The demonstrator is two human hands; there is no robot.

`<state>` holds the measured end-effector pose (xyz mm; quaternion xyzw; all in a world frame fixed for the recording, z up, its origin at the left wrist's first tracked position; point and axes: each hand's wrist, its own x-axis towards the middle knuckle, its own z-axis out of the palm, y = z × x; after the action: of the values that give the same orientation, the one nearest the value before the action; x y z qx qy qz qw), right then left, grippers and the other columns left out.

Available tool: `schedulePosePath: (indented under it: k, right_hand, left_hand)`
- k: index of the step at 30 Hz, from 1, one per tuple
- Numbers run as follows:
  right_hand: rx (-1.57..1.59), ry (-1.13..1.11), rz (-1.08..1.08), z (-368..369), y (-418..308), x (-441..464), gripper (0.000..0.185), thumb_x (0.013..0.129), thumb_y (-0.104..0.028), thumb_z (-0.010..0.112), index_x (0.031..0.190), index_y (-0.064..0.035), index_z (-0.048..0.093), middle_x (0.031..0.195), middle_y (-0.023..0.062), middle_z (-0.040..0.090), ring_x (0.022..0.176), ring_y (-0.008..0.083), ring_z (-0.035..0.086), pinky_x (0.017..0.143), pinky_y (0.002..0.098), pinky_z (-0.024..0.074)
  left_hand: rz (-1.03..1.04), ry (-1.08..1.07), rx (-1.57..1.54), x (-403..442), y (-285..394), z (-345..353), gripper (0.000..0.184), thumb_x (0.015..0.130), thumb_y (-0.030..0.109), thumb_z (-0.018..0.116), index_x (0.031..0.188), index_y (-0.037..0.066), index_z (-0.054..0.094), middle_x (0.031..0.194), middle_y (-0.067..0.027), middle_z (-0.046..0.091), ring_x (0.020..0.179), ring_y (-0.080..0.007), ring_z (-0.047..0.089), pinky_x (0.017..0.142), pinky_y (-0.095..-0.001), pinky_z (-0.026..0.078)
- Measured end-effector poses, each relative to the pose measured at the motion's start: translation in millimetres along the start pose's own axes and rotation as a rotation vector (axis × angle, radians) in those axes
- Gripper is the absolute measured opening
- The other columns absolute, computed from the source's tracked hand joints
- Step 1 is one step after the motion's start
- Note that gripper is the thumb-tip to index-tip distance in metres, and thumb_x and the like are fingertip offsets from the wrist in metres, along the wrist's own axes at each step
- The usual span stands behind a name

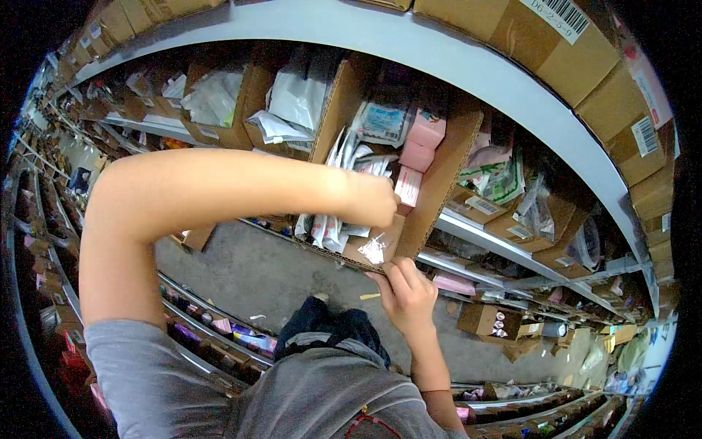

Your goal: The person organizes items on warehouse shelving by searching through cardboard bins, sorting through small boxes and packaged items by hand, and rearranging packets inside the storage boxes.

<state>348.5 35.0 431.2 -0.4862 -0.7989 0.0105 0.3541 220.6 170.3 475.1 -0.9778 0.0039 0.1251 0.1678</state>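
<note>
My left hand [374, 201] reaches into an open cardboard box [437, 186] on the shelf. Its fingers are curled beside a small pink-and-white box [408, 186]; the fingertips are hidden, so I cannot tell whether they grip it. Behind that stand more pink boxes [423, 135]. White sachets [327, 233] fill the left side of the cardboard box, and a blue-and-white packet [383, 121] lies at the back. My right hand [409, 291] pinches the front rim of the cardboard box, close to a torn white label [373, 250].
Neighbouring cardboard bins hold plastic-wrapped goods [298, 91] and green-and-white bags [501, 175]. A white shelf beam [409, 40] arches above, with labelled cartons [556, 44] over it. Grey floor [219, 267] lies below, and another shelf row [227, 336] runs behind me.
</note>
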Motion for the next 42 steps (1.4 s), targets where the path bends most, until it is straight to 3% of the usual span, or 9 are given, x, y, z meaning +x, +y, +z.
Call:
schedulePosePath:
  k: [5,8,14,16,18,20,27,31,42]
  right_hand:
    - [0.008,-0.039,0.043,-3,-2,0,0.018,0.06,-0.011,0.065,0.069,-0.0026,0.051,0.066,0.0064,0.049,0.054,0.0193,0.051,0.045,0.0268,0.0388]
    - [0.022,-0.048,0.031,-4,-2,0,0.018,0.06,-0.011,0.065,0.069,-0.0024,0.051,0.066,0.0066,0.049,0.054,0.0195,0.051,0.045,0.0269,0.0394]
    - [0.024,-0.032,0.023,-2,0,-1,0.019,0.059,-0.011,0.065,0.069,-0.0023,0.051,0.067,0.0068,0.05,0.055,0.0196,0.052,0.046,0.0266,0.0399]
    - [0.035,-0.036,0.025,-3,-1,-1,0.02,0.058,-0.011,0.066,0.069,-0.0025,0.051,0.067,0.0067,0.049,0.055,0.0195,0.052,0.046,0.0264,0.0399]
    - [0.024,-0.008,0.007,0,1,-2,0.018,0.061,-0.013,0.063,0.069,-0.0044,0.05,0.065,0.0059,0.046,0.052,0.0187,0.05,0.043,0.0272,0.039]
    - [0.013,0.02,-0.012,1,1,-2,0.016,0.064,-0.016,0.061,0.068,-0.0064,0.049,0.062,0.0051,0.042,0.05,0.0179,0.048,0.041,0.028,0.0382]
    - [0.032,0.038,-0.005,1,-1,-1,0.015,0.064,-0.015,0.061,0.069,-0.0064,0.049,0.062,0.0051,0.042,0.051,0.018,0.048,0.041,0.0281,0.0375]
    - [0.02,0.047,0.004,2,-2,-2,0.016,0.064,-0.015,0.061,0.069,-0.0063,0.049,0.063,0.0051,0.043,0.051,0.0181,0.048,0.042,0.0282,0.0376]
    - [0.027,0.046,0.014,3,-2,-3,0.016,0.064,-0.015,0.061,0.068,-0.0052,0.049,0.064,0.0054,0.043,0.052,0.0188,0.049,0.042,0.0287,0.0383]
  left_hand:
    - [-0.117,0.199,-0.373,-40,-23,-29,0.012,0.061,0.01,0.055,0.07,0.003,0.058,0.08,-0.0075,0.054,0.084,-0.0232,0.049,0.066,-0.0323,0.044]
    - [-0.194,0.063,-0.035,-48,-12,-19,0.024,0.066,0.013,0.052,0.09,0.008,0.053,0.087,-0.0059,0.052,0.089,-0.0199,0.047,0.078,-0.0493,0.035]
    - [-0.275,-0.258,-0.422,-22,-26,-17,0.021,0.067,0.009,0.048,0.086,0.003,0.054,0.091,-0.0127,0.055,0.085,-0.0283,0.052,0.079,-0.0436,0.037]
    - [0.126,-0.217,-0.485,-13,-44,-23,0.022,0.067,0.014,0.049,0.078,-0.005,0.053,0.086,-0.0222,0.053,0.085,-0.0332,0.051,0.076,-0.041,0.04]
    - [0.006,-0.097,-0.582,-9,-41,-24,0.027,0.069,0.02,0.048,0.069,-0.006,0.053,0.079,-0.0226,0.054,0.074,-0.0341,0.054,0.065,-0.0366,0.045]
    - [-0.697,0.003,-0.509,2,-18,-38,0.032,0.07,0.028,0.05,0.068,-0.004,0.054,0.068,-0.0193,0.056,0.066,-0.0331,0.056,0.059,-0.037,0.045]
    - [-0.914,-0.263,-0.627,45,-16,-12,0.038,0.077,0.034,0.037,0.089,0.006,0.059,0.094,-0.0113,0.057,0.086,-0.0235,0.055,0.069,-0.0353,0.043]
    - [-1.088,-0.147,-0.935,40,-34,15,0.071,0.068,0.061,0.031,0.097,0.001,0.054,0.106,-0.0187,0.048,0.099,-0.0289,0.047,0.084,-0.0326,0.035]
    - [-1.062,-0.169,-1.106,43,-40,25,0.071,0.061,0.06,0.047,0.096,-0.002,0.053,0.101,-0.0193,0.051,0.087,-0.028,0.053,0.069,-0.0356,0.044]
